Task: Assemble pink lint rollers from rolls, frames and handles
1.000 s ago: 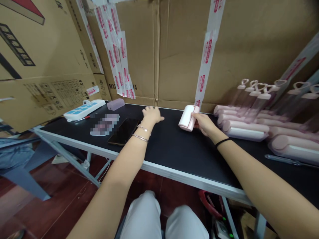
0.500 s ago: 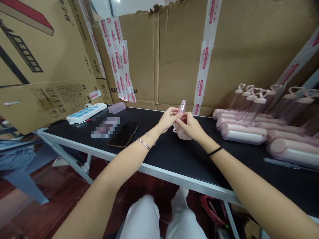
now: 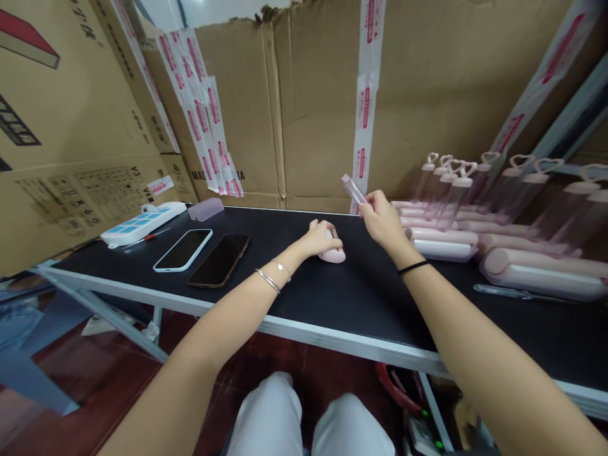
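Note:
My left hand [image 3: 323, 239] curls its fingers over a rounded pale pink plastic piece [image 3: 334, 255] on the black tabletop; the palm and fingers hide much of it. My right hand [image 3: 382, 218] is raised to the right of it, its fingers closed on the lower end of a clear pink tube [image 3: 354, 189]. The tube slants up to the left, with its far end free. Right of that hand, several tall clear pink tubes with heart-loop tops [image 3: 458, 190] stand among pale pink cylindrical cases [image 3: 439, 244] that lie on the table.
A white-edged phone [image 3: 183, 251] and a dark phone [image 3: 219, 260] lie at left. Behind them are a white power strip [image 3: 145, 224], a red pen [image 3: 150, 237] and a lilac block [image 3: 206, 209]. A clear-handled screwdriver [image 3: 503, 292] lies at right. Cardboard [image 3: 313, 114] walls the back.
The hands were together at the clear tube and are now apart. My left hand has gone down onto the pink piece, while the right has carried the tube rightward. The view has turned right.

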